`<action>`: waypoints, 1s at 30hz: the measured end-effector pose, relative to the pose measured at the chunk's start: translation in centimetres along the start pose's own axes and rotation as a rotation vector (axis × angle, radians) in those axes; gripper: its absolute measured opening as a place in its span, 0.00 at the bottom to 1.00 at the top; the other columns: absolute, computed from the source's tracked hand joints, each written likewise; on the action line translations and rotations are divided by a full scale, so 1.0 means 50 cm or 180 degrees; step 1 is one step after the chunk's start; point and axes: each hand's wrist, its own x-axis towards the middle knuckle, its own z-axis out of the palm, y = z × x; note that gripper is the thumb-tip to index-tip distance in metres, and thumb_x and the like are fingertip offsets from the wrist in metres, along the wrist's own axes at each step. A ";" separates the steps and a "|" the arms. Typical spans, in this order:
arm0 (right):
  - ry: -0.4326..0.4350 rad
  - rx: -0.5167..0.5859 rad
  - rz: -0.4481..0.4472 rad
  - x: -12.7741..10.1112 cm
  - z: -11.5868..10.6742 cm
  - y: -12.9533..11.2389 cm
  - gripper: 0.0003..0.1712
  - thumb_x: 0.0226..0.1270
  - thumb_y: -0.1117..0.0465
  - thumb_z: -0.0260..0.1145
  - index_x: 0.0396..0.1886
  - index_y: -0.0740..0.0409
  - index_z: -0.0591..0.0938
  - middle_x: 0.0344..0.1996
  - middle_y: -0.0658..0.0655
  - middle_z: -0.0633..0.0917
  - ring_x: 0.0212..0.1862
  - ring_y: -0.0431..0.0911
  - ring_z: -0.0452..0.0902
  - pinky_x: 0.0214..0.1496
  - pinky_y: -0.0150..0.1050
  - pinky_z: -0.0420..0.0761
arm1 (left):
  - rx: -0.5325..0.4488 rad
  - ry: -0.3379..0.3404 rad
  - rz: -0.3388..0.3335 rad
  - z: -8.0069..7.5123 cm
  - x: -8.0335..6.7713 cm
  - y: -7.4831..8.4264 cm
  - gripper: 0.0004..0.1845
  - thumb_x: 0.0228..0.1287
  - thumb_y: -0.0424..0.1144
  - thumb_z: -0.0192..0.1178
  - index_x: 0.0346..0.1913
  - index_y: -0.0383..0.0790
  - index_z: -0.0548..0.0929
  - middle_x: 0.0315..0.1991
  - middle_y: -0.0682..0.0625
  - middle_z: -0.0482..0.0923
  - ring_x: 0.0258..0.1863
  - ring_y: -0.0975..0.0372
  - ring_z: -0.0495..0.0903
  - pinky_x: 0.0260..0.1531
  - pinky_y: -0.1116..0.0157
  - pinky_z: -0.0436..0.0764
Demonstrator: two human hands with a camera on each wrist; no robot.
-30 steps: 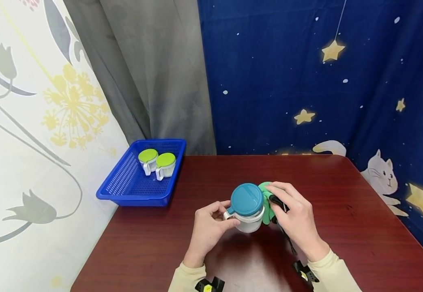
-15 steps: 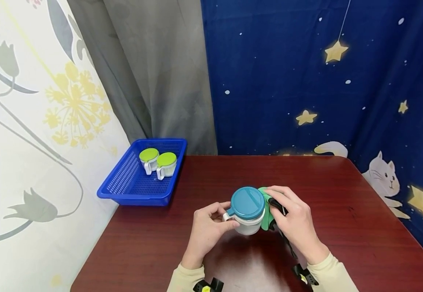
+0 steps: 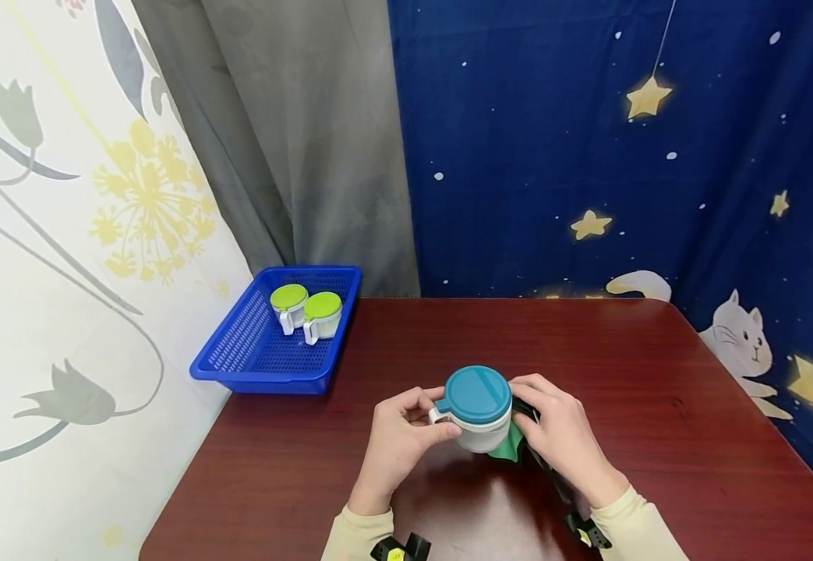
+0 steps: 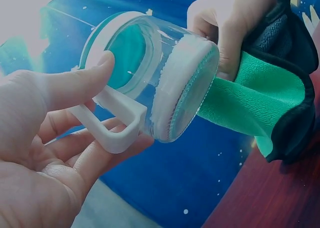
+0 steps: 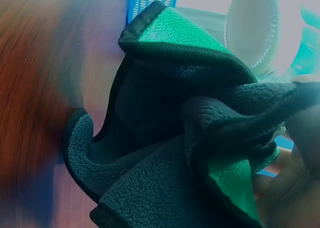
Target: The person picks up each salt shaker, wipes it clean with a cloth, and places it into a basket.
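Observation:
A clear glass jar with a white handle and a blue-green lid is held up over the table. My left hand grips it by the handle, thumb near the lid's collar. On the jar's far side my right hand holds a bunched cleaning cloth, green on one face and dark grey on the other. In the left wrist view the cloth lies right at the jar's wall and base. The right wrist view shows the cloth's grey folds hanging down, with the right fingers partly hidden behind them.
A blue plastic basket stands at the table's back left. Two similar jars with lime-green lids sit inside it. The reddish-brown table reaches back to a grey curtain and a dark blue starry curtain.
My right hand has brought the cloth down and round the jar's side, so less green shows in the head view. The jar sits slightly lower; my left hand keeps its hold on the handle.

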 end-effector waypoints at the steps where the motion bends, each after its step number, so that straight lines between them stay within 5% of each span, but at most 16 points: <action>1: 0.0009 0.0014 0.0020 0.001 -0.001 -0.001 0.23 0.50 0.70 0.73 0.47 0.47 0.88 0.47 0.39 0.82 0.45 0.38 0.81 0.41 0.44 0.83 | -0.0001 -0.0007 -0.0007 0.000 0.000 0.000 0.19 0.44 0.40 0.83 0.27 0.39 0.79 0.51 0.49 0.86 0.44 0.56 0.88 0.43 0.61 0.85; 11: 0.0020 0.0246 0.0273 -0.001 -0.010 -0.006 0.25 0.56 0.68 0.74 0.52 0.42 0.86 0.50 0.38 0.82 0.50 0.38 0.81 0.46 0.44 0.83 | 0.0015 -0.0106 -0.0037 0.000 -0.001 -0.006 0.18 0.45 0.38 0.82 0.27 0.38 0.79 0.51 0.48 0.85 0.43 0.55 0.88 0.43 0.62 0.85; 20: -0.0032 0.0649 0.0590 0.009 -0.034 -0.014 0.24 0.63 0.64 0.73 0.55 0.35 0.84 0.50 0.36 0.82 0.53 0.35 0.79 0.50 0.31 0.79 | 0.0040 -0.0150 -0.0043 -0.004 -0.003 -0.009 0.18 0.45 0.38 0.82 0.27 0.38 0.79 0.51 0.49 0.85 0.42 0.55 0.88 0.42 0.61 0.85; 30: 0.0294 0.1320 0.0712 0.039 -0.089 -0.065 0.22 0.64 0.71 0.71 0.56 0.48 0.85 0.51 0.46 0.84 0.50 0.40 0.79 0.45 0.26 0.79 | 0.0183 -0.0349 -0.0094 0.000 -0.006 -0.011 0.15 0.45 0.35 0.82 0.27 0.40 0.82 0.51 0.51 0.86 0.41 0.56 0.88 0.39 0.62 0.86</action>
